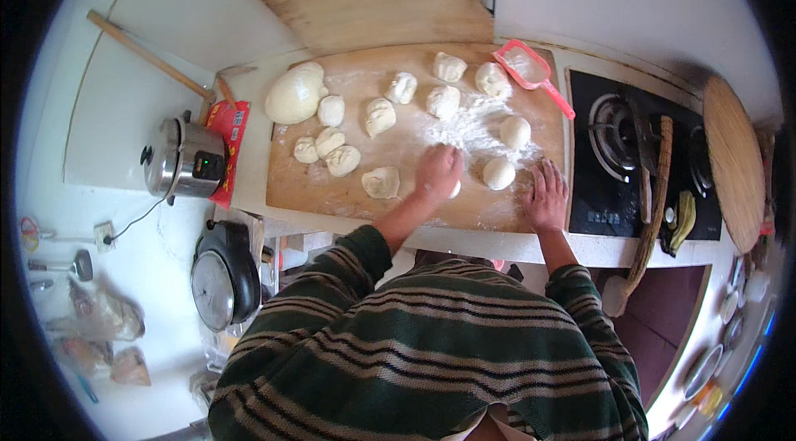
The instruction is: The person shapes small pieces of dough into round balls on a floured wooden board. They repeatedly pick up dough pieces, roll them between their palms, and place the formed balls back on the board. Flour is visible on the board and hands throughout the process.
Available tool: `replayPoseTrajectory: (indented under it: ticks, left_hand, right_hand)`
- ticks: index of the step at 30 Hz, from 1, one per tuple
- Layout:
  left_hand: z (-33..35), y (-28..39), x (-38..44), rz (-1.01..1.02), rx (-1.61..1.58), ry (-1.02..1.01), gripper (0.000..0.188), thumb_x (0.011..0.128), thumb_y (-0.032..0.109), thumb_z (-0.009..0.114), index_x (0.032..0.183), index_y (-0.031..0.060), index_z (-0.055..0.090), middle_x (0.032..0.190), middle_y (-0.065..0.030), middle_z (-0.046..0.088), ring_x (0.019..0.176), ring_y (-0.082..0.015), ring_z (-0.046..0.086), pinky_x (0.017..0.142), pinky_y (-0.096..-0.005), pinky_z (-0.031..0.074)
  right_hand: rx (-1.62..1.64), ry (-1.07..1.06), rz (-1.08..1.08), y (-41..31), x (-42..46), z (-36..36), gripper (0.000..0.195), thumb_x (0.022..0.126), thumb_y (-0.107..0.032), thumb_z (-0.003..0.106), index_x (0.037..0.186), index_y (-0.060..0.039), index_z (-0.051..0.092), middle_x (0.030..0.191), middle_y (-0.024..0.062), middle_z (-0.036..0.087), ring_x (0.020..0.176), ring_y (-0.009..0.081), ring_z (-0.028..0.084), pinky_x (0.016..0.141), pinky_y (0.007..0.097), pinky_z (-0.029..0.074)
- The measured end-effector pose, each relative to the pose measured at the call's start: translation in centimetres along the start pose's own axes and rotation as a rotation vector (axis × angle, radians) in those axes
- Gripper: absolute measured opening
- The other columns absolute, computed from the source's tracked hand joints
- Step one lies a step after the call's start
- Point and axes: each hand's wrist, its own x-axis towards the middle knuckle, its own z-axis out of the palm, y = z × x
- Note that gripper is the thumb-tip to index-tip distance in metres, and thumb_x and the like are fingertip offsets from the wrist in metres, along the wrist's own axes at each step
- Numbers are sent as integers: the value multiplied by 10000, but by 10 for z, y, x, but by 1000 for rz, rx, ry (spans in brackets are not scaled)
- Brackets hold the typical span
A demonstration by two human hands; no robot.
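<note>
My left hand (439, 169) is curled over a dough piece (455, 190) on the floured wooden board (336, 198); most of that piece is hidden beneath it. Flat on the board's right edge rests my right hand (547, 197), fingers spread and holding nothing. Between and beyond my hands sit two smooth dough balls, one nearer (499, 174) and one farther (515, 132). A flattish dough piece (380, 183) lies left of my left hand. Several rougher dough lumps (380, 117) are scattered over the board, with a large dough mass (296, 93) at its far left corner.
Loose flour (466, 124) covers the board's middle right. A pink scoop (525, 65) with flour lies at the far right corner. Right of the board is a black gas hob (584, 192) with a cleaver (642, 142) and a long stick (660, 186). An electric cooker (177, 158) stands left.
</note>
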Motion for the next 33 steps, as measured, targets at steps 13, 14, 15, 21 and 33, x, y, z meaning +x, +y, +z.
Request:
replayPoseTrajectory:
  ticks: [13, 14, 15, 21, 33]
  left_hand:
    - [10, -17, 42, 77, 101, 94, 293, 927, 226, 503, 741, 7, 562, 700, -189, 588, 704, -392, 576, 657, -489, 446]
    - [0, -20, 36, 97, 75, 109, 284, 921, 224, 509, 739, 13, 564, 706, -184, 593, 700, -388, 580, 660, -487, 450]
    - [-11, -25, 29, 124, 46, 138, 274, 916, 223, 515, 738, 20, 566, 711, -179, 598, 697, -384, 583, 663, -486, 453]
    - [-119, -116, -8, -133, 137, 573, 230, 864, 188, 602, 1019, 18, 598, 963, -159, 613, 897, -312, 584, 792, -411, 461]
    - [-228, -241, -11, -541, 503, -64, 876, 682, 247, 786, 1429, 148, 340, 1474, -199, 292, 1323, -335, 366, 1092, -407, 324]
  right_hand:
    - [-46, -19, -33, 1, -1, 0, 534, 771, -179, 546, 1294, -111, 463, 1427, 118, 390, 1331, 320, 340, 1095, 490, 252]
    - [-44, -30, -25, 1, -1, 0, 534, 772, -176, 545, 1296, -114, 462, 1426, 118, 391, 1333, 317, 340, 1096, 488, 252]
    - [-46, -27, -22, 1, -1, 1, 533, 773, -174, 544, 1297, -116, 462, 1426, 117, 392, 1334, 314, 340, 1096, 487, 253]
    - [-34, -31, -10, -1, -1, -1, 535, 776, -169, 546, 1302, -119, 461, 1429, 114, 390, 1345, 306, 331, 1105, 473, 245]
    - [-71, 25, -70, -1, 0, 1, 504, 781, -156, 541, 1277, -96, 475, 1404, 129, 416, 1320, 323, 362, 1096, 466, 263]
